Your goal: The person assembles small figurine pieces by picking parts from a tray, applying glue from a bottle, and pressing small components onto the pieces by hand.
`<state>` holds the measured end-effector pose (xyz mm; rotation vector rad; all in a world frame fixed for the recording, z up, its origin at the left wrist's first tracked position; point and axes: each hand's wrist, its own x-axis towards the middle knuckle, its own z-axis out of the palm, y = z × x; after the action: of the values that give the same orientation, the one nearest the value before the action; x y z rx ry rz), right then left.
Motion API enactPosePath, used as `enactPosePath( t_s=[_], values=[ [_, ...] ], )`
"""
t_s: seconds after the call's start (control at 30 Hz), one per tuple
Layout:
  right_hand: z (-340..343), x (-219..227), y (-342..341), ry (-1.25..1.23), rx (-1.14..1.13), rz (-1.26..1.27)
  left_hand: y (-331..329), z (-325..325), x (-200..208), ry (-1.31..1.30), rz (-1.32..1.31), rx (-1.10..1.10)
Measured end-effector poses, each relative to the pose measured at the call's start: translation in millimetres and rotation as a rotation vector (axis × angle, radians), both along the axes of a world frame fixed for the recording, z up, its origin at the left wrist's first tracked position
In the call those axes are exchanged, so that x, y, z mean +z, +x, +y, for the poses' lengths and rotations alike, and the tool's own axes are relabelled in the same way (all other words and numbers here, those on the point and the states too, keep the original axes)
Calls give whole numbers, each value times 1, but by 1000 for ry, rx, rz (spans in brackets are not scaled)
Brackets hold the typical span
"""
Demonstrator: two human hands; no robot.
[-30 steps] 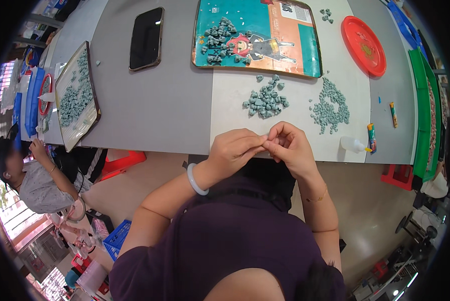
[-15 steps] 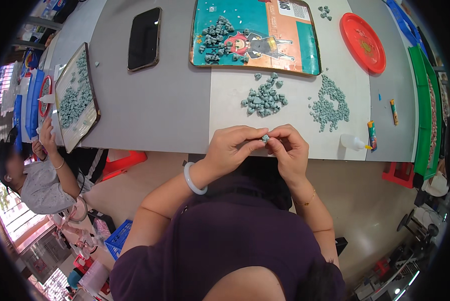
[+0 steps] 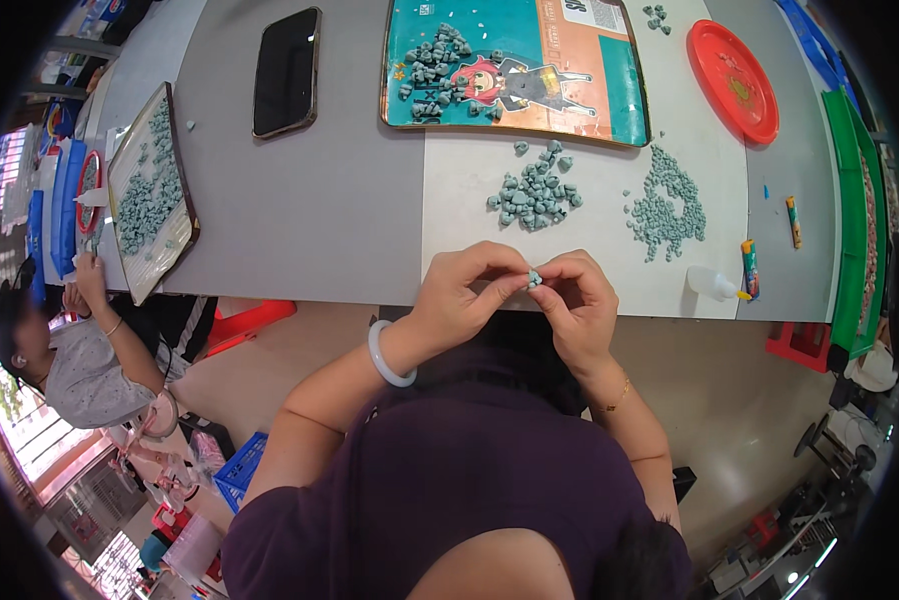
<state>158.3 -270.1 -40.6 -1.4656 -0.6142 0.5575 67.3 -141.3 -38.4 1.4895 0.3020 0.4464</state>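
Shifted since earlier: left hand [image 3: 458,296], right hand [image 3: 585,307] | pinching now-visible grey-green piece [image 3: 535,279] | shape unclear

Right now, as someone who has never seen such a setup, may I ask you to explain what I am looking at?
There is no robot: these are a person's bare hands, seen from a fisheye camera worn on the head and looking down, so straight edges bend. The left hand and right hand pinch a small grey-green piece near the front edge of the table. On it lie a pile of pieces, a pile of smaller ones, a tray with more, a red plate, a phone and a bottle. At the picture's left is a co-worker.
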Motion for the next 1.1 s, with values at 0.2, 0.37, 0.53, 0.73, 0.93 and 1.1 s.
enactPosePath(
  t_s=[0.2, 0.37, 0.53, 0.73, 0.93, 1.1],
  values=[
    [-2, 0, 2, -17, 65, -26, -1, 2, -1, 150, -2, -39],
    [-3, 3, 7, -17, 136, 57, -1, 5, -3, 283, -41, -69],
    [-4, 3, 11, -19, 174, 69, 1, 2, -2, 260, -72, -64],
    [-5, 3, 12, -28, 197, 80, 0, 6, -1, 294, -76, -94],
    [-4, 3, 13, -41, 194, 77, 0, 12, 3, 230, 34, -171],
    [-4, 2, 9, -58, 158, -41, 2, 6, 8, -73, 96, -85]
  ],
)
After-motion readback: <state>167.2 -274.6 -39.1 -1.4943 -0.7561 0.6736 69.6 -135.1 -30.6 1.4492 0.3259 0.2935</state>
